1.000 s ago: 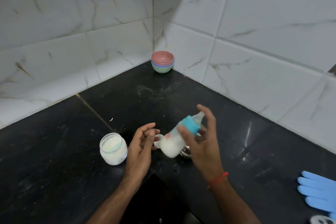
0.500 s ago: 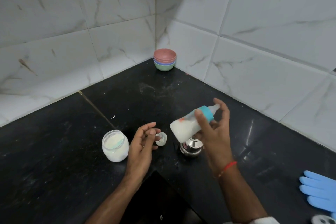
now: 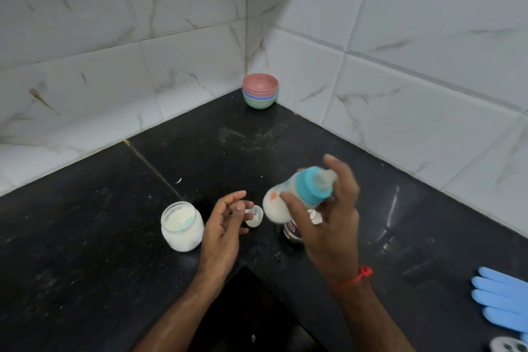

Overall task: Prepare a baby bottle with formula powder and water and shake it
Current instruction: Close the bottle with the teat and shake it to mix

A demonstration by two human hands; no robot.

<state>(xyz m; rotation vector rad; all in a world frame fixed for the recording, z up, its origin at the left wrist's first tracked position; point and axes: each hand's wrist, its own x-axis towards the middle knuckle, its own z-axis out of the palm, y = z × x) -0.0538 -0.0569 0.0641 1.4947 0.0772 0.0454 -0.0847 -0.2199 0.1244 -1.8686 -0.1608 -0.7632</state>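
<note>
Baby bottle (image 3: 288, 197) sits in the air above the near middle of the counter (image 3: 85, 237), tipped so its teal collar and teat point up and to the right while its round base points down and left. In the head view the right hand (image 3: 328, 217) carries it, the fingers (image 3: 340, 177) wrapped over the collar and teat end and the thumb pressed along the body — a grip that looks chosen to keep the top sealed during shaking. Milky white liquid fills the lower body, a small orange mark shows on the side, and the teat end is blurred, so I judge the shaking step is under way. The left hand (image 3: 225, 226) hovers just left of the bottle, loosely curled and holding nothing, probably ready to steady it. Below lie a small clear cap (image 3: 254, 216) and a steel cup (image 3: 293, 233), partly hidden by the right hand. An open jar of white powder (image 3: 181, 226) stands further left, out of the shaking path. Stacked coloured bowls (image 3: 260, 90) sit in the far corner, and a blue glove (image 3: 503, 300) lies at the near right edge.
</note>
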